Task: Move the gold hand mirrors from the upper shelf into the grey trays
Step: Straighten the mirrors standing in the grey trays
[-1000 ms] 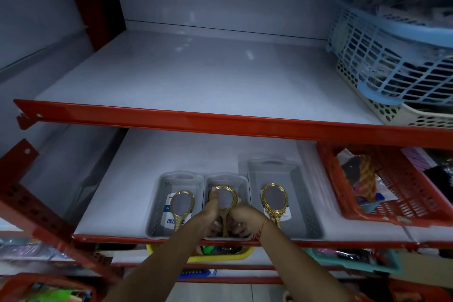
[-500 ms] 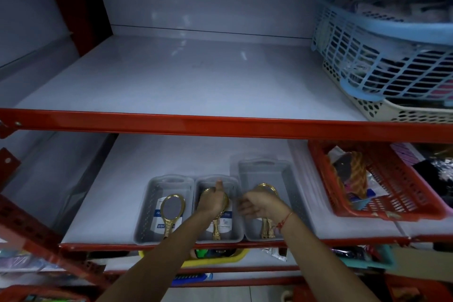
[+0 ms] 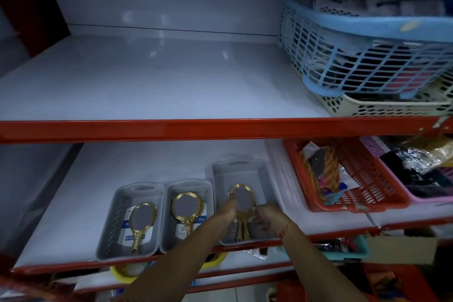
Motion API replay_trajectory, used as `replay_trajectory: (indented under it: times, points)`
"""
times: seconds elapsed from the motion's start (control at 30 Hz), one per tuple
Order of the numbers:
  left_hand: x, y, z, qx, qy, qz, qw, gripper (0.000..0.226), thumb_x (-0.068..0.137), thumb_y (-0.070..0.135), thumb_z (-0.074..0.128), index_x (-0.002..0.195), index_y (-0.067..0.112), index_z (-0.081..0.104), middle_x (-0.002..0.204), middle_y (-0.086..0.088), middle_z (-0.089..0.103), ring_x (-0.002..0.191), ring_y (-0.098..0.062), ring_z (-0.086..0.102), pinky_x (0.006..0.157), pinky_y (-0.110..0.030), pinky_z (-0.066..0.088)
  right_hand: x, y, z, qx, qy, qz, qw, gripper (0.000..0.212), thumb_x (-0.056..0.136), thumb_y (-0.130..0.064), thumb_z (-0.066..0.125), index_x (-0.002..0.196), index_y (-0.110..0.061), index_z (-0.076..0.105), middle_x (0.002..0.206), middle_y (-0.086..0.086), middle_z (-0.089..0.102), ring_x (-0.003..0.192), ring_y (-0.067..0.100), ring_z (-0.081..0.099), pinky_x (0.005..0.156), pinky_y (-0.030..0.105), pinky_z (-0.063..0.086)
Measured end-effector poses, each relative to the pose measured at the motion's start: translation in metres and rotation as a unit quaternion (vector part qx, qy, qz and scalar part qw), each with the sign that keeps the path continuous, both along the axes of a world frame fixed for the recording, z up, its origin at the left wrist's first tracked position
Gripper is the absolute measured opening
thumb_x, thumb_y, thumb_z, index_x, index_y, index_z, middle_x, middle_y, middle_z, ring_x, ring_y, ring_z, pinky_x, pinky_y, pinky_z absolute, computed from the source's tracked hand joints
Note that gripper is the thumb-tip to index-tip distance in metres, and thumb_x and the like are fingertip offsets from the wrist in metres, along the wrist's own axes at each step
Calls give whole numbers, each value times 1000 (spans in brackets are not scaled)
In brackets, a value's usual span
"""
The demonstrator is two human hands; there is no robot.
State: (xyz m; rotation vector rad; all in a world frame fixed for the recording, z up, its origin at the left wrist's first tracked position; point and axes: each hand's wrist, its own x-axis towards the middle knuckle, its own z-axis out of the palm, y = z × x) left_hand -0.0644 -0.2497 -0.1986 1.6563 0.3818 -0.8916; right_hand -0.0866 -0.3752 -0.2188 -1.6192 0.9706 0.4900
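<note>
Three small grey plastic trays are set side by side at the front edge of the lower white shelf [image 3: 147, 162]. One gold oval hand mirror with an ornate handle is seen lying in the left tray [image 3: 115, 225], glass upward [image 3: 141, 223]; a second is seen in the middle tray [image 3: 171, 235] [image 3: 186, 208]. A third mirror [image 3: 241, 200] is held over the right tray [image 3: 220, 203], handle toward the front edge. What looks like a second handle is visible alongside it; whether two mirrors are stacked there cannot be told.

The upper white shelf [image 3: 152, 81] is seen bare of mirrors; only a pale blue lattice basket [image 3: 367, 29] stacked on a cream perforated basket [image 3: 367, 105] is carried at its right. The task is judged almost complete.

Handling, as judged: the mirrors are taken to be light and rigid, the glass fragile, the gilt frame smooth and somewhat slippery. The best hold is judged to be the narrow neck or handle, with the glass left untouched.

Hands: the left hand [image 3: 226, 208] is curled against the left rim of the third mirror, fingers closed on the frame. The right hand [image 3: 268, 219] is half-closed just beside the handle; contact appears likely, but a firm grip cannot be confirmed because of blur.
</note>
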Motion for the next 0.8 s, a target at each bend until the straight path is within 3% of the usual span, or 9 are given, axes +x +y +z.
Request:
replay_trajectory:
  times: [0.07, 0.17, 0.2, 0.3, 0.4, 0.5, 0.57, 0.67, 0.8]
  points:
    - [-3, -5, -8, -6, 47, -7, 999, 78, 95, 62, 14, 142, 5, 38, 141, -18, 47, 126, -32, 49, 107, -38, 42, -2, 0, 1, 14, 11, 12, 1000, 30, 91, -9, 44, 62, -9, 50, 40, 2, 52, 23, 9, 44, 28, 14, 31]
    - [-6, -9, -13, -10, 81, -6, 997, 81, 95, 63, 13, 139, 2, 41, 135, -20, 50, 117, -31, 53, 101, -38, 44, -2, 0, 4, 27, 36, 39, 998, 23, 89, -17, 51, 69, -8, 57, 57, 6, 61, 40, 15, 56, 48, 23, 47]
    - [-5, -10, -14, -14, 82, 2, 997, 81, 95, 62, 13, 138, 0, 42, 132, -21, 52, 115, -32, 53, 99, -38, 44, -2, -1, 5, 34, 43, 49, 997, 23, 88, -18, 51, 68, -8, 56, 53, 4, 61, 42, 16, 56, 52, 25, 47]
    - [-2, -15, -19, -30, 94, 17, 995, 83, 94, 64, 16, 134, -2, 47, 104, -17, 59, 101, -30, 55, 95, -38, 47, 0, -6, 10, 44, 54, 78, 995, 24, 86, -18, 50, 64, -10, 54, 32, -2, 51, 37, 15, 51, 61, 28, 49]
    - [-5, -24, -18, -22, 89, 18, 996, 80, 95, 62, 15, 131, -1, 50, 86, -12, 58, 84, -26, 57, 82, -34, 48, 1, -9, 10, 25, 52, 88, 994, 22, 87, -16, 49, 67, -8, 57, 40, 2, 55, 39, 17, 54, 62, 28, 51]
    - [-7, -31, -22, -9, 63, 28, 998, 75, 97, 59, 16, 137, 2, 45, 122, -20, 59, 111, -32, 58, 98, -38, 48, -2, -7, 6, 21, 45, 93, 994, 23, 90, -8, 48, 68, -6, 55, 36, 2, 56, 27, 11, 51, 41, 21, 44]
    - [-9, -32, -19, -6, 56, 31, 998, 76, 97, 58, 15, 141, 2, 41, 142, -24, 47, 131, -36, 47, 109, -42, 38, -4, -5, 3, 14, 38, 90, 995, 21, 90, -5, 50, 70, -5, 57, 46, 5, 62, 35, 13, 58, 38, 19, 44]
    - [-10, -29, -19, -10, 59, 22, 998, 81, 96, 60, 11, 142, 0, 41, 145, -25, 42, 136, -37, 41, 112, -43, 35, -5, -4, -1, 11, 35, 89, 995, 13, 87, -6, 54, 79, -2, 63, 77, 14, 68, 64, 22, 66, 51, 25, 52]
    - [-10, -29, -19, -12, 55, 23, 998, 79, 96, 60, 10, 141, 2, 42, 138, -23, 51, 126, -33, 52, 105, -37, 43, -6, -6, -4, 5, 29, 95, 995, 12, 86, -6, 56, 78, -1, 64, 87, 17, 69, 69, 24, 67, 57, 28, 54]
